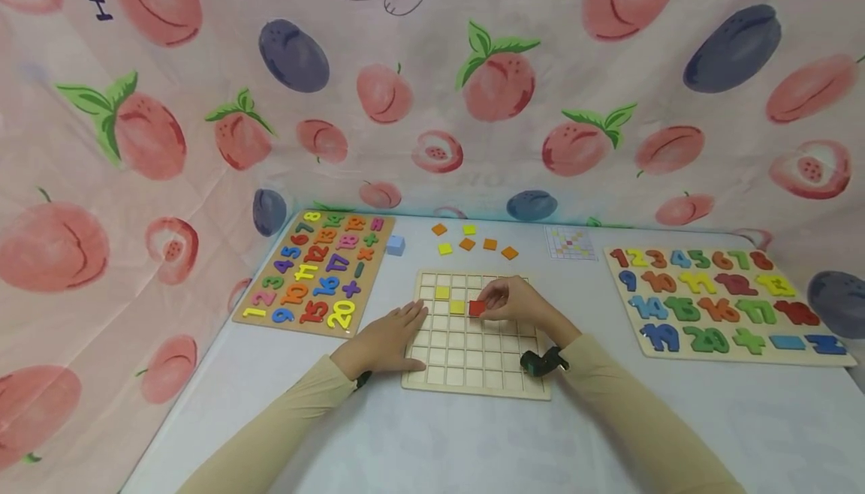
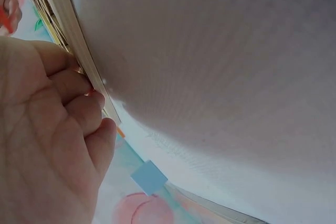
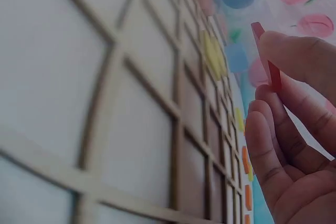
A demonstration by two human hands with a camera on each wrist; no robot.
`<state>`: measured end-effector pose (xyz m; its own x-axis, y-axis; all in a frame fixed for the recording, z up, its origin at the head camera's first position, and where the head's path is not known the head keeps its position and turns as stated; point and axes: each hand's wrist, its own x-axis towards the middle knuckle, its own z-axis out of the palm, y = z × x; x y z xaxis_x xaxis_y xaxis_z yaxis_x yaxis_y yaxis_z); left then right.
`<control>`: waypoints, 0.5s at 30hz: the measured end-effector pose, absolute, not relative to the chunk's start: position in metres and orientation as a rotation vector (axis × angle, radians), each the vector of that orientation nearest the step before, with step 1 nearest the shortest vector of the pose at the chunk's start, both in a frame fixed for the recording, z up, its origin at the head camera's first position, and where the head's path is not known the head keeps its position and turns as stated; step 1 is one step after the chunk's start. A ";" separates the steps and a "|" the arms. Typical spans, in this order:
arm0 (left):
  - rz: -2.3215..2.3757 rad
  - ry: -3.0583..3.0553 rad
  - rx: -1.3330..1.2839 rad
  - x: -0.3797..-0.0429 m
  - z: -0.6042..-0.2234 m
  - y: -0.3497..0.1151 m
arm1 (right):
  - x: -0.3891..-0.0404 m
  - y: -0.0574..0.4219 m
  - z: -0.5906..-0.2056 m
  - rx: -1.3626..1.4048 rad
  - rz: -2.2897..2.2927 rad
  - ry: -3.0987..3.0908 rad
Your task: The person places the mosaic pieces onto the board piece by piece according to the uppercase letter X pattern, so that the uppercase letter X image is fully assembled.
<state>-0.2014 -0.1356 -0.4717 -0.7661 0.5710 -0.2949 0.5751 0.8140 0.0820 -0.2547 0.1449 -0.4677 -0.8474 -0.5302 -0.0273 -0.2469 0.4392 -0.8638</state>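
A wooden grid board (image 1: 466,380) lies on the white table, with yellow square tiles (image 1: 442,293) in two of its cells. My right hand (image 1: 513,302) pinches a red square tile (image 1: 477,308) over the board, just right of the lower yellow tile (image 1: 457,307). In the right wrist view the red tile (image 3: 268,59) shows edge-on between thumb and fingers, held off the grid. My left hand (image 1: 387,340) rests along the board's left edge, its fingers at the rim; the left wrist view shows the fingertips against the wooden side (image 2: 84,51).
Loose orange tiles (image 1: 491,244) and yellow tiles (image 1: 469,230) lie behind the board. A blue cube (image 1: 395,245) and a number puzzle (image 1: 307,276) are at left. A small pattern card (image 1: 571,243) sits behind, and a second number puzzle (image 1: 730,306) at right.
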 end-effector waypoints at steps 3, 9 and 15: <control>-0.011 2.690 0.866 -0.201 -0.470 -0.135 | -0.252 0.144 -0.473 -0.658 -1.341 2.394; 0.002 2.685 0.869 -0.201 -0.468 -0.134 | -0.251 0.143 -0.480 -0.628 -1.264 2.430; 0.025 2.686 0.850 -0.199 -0.468 -0.135 | -0.252 0.140 -0.482 -0.642 -1.228 2.453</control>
<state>-0.1991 -0.1349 -0.4683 -0.7706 0.5633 -0.2981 0.5576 0.8224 0.1125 -0.2522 0.1403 -0.4824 -0.8466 -0.5256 -0.0843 -0.2474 0.5288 -0.8119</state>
